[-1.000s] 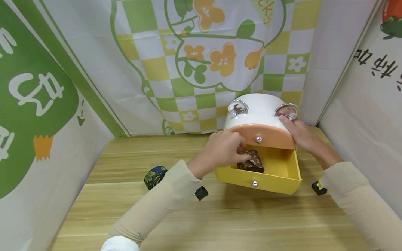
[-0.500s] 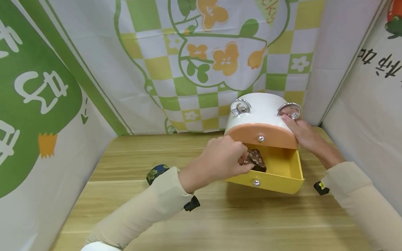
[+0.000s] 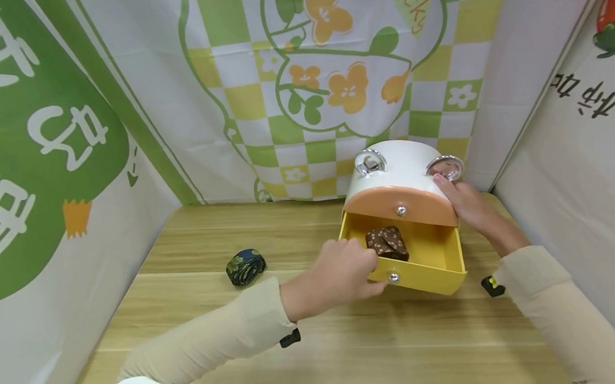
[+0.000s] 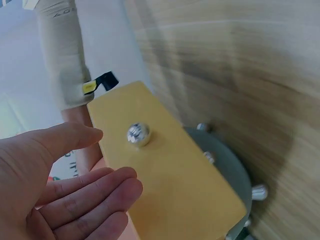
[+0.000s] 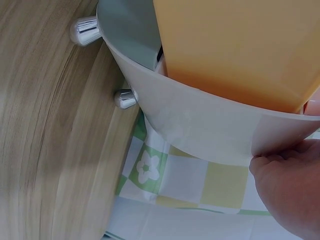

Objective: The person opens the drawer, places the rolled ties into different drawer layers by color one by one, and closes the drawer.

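Fabric bundle (image 3: 387, 243), brown and flower-patterned, is lying inside a pulled-out yellow drawer (image 3: 430, 280) in the head view, while the person's left hand (image 3: 339, 273) is hanging at the drawer's front and the right hand (image 3: 470, 205) is steadying a glossy white, round-topped cabinet (image 3: 401, 166). Stowing is seemingly done; closing the drawer is probably calling for an even push against the braced cabinet. Left-wrist view: nearly straight fingers (image 4: 87, 200) are lying together, thumb apart, pinching nothing beside a silver ball knob (image 4: 138, 134). Right-wrist view: that hand is touching the cabinet's edge, its finger curl impossible to tell.
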### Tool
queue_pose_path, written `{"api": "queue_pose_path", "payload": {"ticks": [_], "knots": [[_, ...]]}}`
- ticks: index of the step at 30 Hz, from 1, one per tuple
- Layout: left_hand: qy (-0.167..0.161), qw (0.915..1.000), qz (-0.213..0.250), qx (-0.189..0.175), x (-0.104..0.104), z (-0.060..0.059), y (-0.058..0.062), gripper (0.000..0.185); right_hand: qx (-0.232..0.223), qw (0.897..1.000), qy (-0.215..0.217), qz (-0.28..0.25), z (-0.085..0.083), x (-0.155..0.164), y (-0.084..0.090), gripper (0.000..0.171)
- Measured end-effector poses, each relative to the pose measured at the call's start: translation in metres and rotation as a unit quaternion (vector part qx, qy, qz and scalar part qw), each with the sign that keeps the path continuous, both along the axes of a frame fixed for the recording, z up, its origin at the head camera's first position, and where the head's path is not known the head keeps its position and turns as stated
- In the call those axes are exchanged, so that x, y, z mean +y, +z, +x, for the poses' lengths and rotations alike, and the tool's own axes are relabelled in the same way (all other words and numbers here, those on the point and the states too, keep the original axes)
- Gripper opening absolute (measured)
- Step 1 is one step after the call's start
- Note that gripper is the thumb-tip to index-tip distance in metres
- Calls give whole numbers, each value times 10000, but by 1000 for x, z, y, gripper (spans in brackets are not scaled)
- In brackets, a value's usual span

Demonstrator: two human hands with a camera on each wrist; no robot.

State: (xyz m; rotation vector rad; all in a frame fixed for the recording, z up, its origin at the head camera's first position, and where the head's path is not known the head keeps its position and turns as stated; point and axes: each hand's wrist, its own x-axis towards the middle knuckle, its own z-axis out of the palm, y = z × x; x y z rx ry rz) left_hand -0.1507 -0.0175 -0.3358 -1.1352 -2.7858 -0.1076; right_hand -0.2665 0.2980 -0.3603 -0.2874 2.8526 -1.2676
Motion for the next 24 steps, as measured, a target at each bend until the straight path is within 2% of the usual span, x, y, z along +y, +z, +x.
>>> {"api": "queue_pose_path", "payload": {"ticks": [10,16,24], "knots": [[274,9995,-8,172,10,5,-24,61,-111,9999,-87,43,1,2,3,77],[296,9979,465,337,16,6,-39,58,-30,10000,-95,-7,1,2,3,75],[596,9921,1098,143,24,7,-60,62,-3,10000,-45,-41,0,0,0,73]]}}
